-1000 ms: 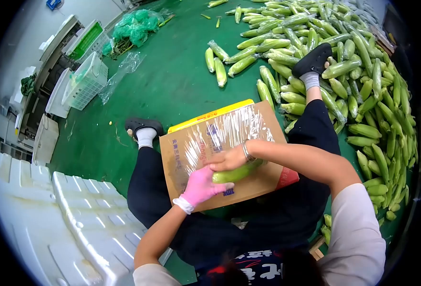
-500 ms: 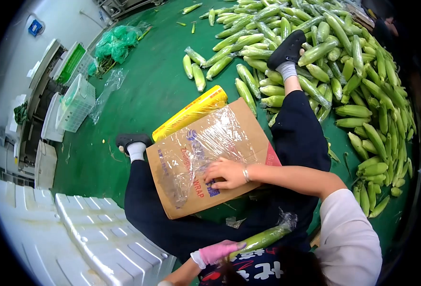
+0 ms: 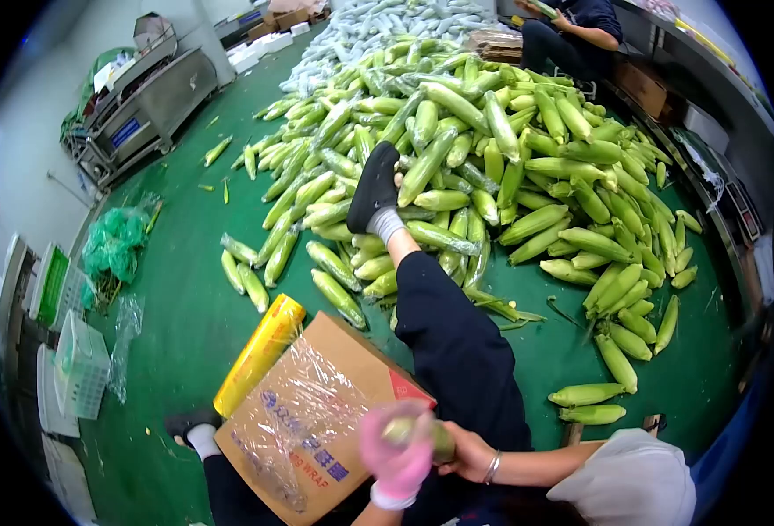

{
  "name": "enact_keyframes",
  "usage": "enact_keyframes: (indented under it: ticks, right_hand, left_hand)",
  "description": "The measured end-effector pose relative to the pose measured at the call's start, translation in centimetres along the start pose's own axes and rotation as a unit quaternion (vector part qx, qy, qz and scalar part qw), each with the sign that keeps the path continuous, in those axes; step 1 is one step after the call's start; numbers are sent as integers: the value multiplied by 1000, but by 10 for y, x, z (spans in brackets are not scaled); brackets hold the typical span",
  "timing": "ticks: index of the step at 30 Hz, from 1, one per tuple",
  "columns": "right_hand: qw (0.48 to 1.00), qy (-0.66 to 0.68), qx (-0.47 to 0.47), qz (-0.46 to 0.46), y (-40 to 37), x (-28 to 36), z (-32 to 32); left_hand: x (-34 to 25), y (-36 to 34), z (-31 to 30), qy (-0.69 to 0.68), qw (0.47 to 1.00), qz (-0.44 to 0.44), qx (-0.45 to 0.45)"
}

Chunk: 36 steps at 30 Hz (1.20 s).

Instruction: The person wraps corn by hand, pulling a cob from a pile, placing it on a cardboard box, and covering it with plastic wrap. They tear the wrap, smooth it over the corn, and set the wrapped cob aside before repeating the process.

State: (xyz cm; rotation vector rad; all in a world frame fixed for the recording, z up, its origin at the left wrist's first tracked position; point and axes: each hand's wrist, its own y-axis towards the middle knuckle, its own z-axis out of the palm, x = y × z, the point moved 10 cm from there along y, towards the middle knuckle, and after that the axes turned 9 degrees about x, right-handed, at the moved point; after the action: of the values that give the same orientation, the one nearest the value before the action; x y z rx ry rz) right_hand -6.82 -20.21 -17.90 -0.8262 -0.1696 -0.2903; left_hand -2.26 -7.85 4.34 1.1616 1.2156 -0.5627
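Observation:
My left hand (image 3: 395,454), in a pink glove and blurred by motion, is wrapped round one end of an ear of corn (image 3: 442,444) above the right side of the cardboard box. My bare right hand (image 3: 472,454), with a bracelet at the wrist, closes on the ear's other end. Just left of both hands lies the printed cardboard box (image 3: 242,444), between my legs, with crumpled clear film (image 3: 303,412) over its top. A yellow roll of wrap (image 3: 258,355) rests along the box's far edge.
A large heap of green corn ears (image 3: 571,175) spreads ahead, some wrapped in film; my right foot (image 3: 375,188) is against it. Paler wrapped ears (image 3: 387,31) lie behind. Another person (image 3: 580,39) sits at the back right. White crates (image 3: 82,364) and green netting (image 3: 119,245) stand left.
My view has swung up and right. My right hand has left the film on the box and now grips an ear of corn together with my gloved left hand, which has risen from my lap.

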Motion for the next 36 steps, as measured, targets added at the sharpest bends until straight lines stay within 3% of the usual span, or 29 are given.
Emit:
enact_keyframes:
  ticks: [1,2,3,4,6,7,9,10,11,12,13,15,17,18,20,21,22,23,24,25,27,29,31,33,35,36]
  right_hand:
    - [999,20,45,15,13,7,-5]
    - [984,56,165,46,28,20,7]
    - [978,97,180,30,40,45,27]
    - [971,139,195,15,51,71,48]
    - [969,61,203,-125,84,180,92]
    - [961,25,196,-194,98,235,114]
    - [970,-37,108,-215,126,351,128]
    - [931,-13,24,-365,140,429,134]
    - [917,-90,52,-386,128,484,150]
    - [885,-124,17,-448,110,527,148]
    - [818,-215,-61,-530,79,558,149]
    - [595,-450,-251,-616,15,567,123]
    - [626,-546,-220,-512,-19,511,43]
    - [722,-549,-225,-355,-33,464,-23]
    - [663,-621,-300,-292,-82,384,-162]
    - [549,-705,-405,-193,-112,335,-234]
    - [581,-671,-447,-109,-142,279,-292]
    - [576,-695,-427,-61,-159,219,-336]
    - [590,-683,-430,-9,-178,173,-335]
    - [576,-711,-403,-22,-181,144,-332]
    - [463,-788,-404,-42,-178,127,-310]
    - [422,-811,-404,-28,-158,133,-346]
    - [473,-796,-376,28,-143,156,-358]
    - [529,-781,-330,-50,-144,192,-313]
    - [562,-745,-308,-187,-135,239,-255]
    - [638,-687,-251,-241,-124,260,-211]
  left_hand:
    - [15,14,22,45,997,-23,50]
    - [37,33,36,25,996,-67,55]
    - [60,54,45,5,992,-114,61]
    - [66,79,51,56,992,-88,76]
    - [106,112,51,76,989,-49,113]
    - [122,118,39,42,991,-74,101]
    - [112,116,1,5,991,-124,50]
    - [110,109,-24,1,991,-129,32]
    - [110,97,-47,-2,990,-138,16]
    - [108,80,-67,5,985,-172,-4]
    - [106,60,-88,15,977,-210,-20]
    - [105,13,-128,67,961,-265,-32]
    - [103,-46,-170,78,944,-311,-82]
    - [84,-71,-175,77,920,-364,-122]
    - [74,-120,-190,70,883,-424,-188]
    - [76,-143,-211,68,877,-423,-218]
    - [78,-155,-219,64,874,-433,-210]
    - [81,-163,-228,76,877,-428,-206]
    - [75,-155,-226,96,879,-416,-211]
    - [67,-144,-222,118,880,-402,-221]
    - [87,-125,-236,116,916,-358,-142]
    - [75,-98,-222,186,915,-332,-131]
    - [79,-94,-238,237,909,-324,-109]
    - [85,-115,-267,226,903,-344,-125]
    - [73,-139,-287,344,866,-335,-139]
    - [78,-159,-302,389,839,-351,-149]
